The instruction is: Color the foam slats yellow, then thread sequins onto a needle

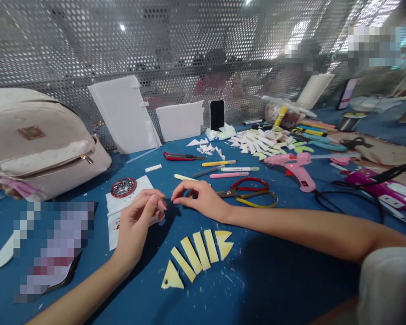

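Note:
My left hand (140, 221) is raised over a white sheet (114, 212), its fingers pinched on something thin and pale that I cannot make out. Close to its fingertips, my right hand (203, 198) has thumb and index finger brought together; whatever lies between them is too small to tell. Below both hands, yellow foam pieces lie in a curved row like a fish: a head piece (172, 276) with a dark eye, several strips (191, 253) and a notched tail (224, 243). A round red-rimmed tin (123, 187) sits on the white sheet.
Scissors (253, 192) lie beyond my right wrist, with markers (229, 175) and a red cutter (182, 156) farther back. A pink glue gun (292, 167) and foam scraps (260, 142) are at right. A pale backpack (43, 140) and a phone (63, 248) occupy the left.

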{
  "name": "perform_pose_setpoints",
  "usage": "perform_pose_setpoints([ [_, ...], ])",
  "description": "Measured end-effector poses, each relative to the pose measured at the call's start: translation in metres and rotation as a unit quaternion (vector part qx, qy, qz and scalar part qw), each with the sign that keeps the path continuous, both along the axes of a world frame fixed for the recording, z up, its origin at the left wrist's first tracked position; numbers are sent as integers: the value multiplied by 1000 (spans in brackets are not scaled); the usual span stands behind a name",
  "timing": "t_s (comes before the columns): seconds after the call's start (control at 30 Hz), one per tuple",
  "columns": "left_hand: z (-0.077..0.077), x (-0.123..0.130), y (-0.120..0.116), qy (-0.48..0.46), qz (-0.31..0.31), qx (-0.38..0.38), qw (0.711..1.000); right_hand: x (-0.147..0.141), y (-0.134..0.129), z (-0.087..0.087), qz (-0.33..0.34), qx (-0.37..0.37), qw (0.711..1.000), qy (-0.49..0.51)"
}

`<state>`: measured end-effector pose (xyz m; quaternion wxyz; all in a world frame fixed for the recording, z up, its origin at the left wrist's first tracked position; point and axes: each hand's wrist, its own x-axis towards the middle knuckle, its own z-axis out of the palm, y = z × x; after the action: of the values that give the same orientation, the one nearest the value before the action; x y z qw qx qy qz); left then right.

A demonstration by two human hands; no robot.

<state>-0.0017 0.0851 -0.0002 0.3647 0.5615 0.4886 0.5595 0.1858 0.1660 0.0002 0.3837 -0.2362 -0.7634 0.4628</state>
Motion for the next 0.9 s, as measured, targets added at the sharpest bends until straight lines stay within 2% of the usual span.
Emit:
perform_pose_setpoints([
  [0.1,2,1,-6,42,-47,48,997,0,1,-2,6,23,1000,-19],
  [0.17,4,3,-9,58,-95,51,992,0,2,-2,11,49,998,-30],
  [0.2,5,4,-9,56,-98,40,993,1,2,-3,14,60,998,-34],
  [0.33,3,2,-4,27,-10,-19,999,0,2,-2,0,64,997,-38],
  [0.4,0,0,1,14,6,-39,999,-1,2,-1,-14,50,998,-32],
  [0.6,-4,-1,6,3,9,-65,998,0,1,-1,-19,15,1000,6],
  [0.77,-3,1,4,7,7,-66,998,3,-3,1,-9,38,999,22],
  [0.9,-1,4,0,40,-19,-55,998,5,-7,4,32,58,998,19],
])
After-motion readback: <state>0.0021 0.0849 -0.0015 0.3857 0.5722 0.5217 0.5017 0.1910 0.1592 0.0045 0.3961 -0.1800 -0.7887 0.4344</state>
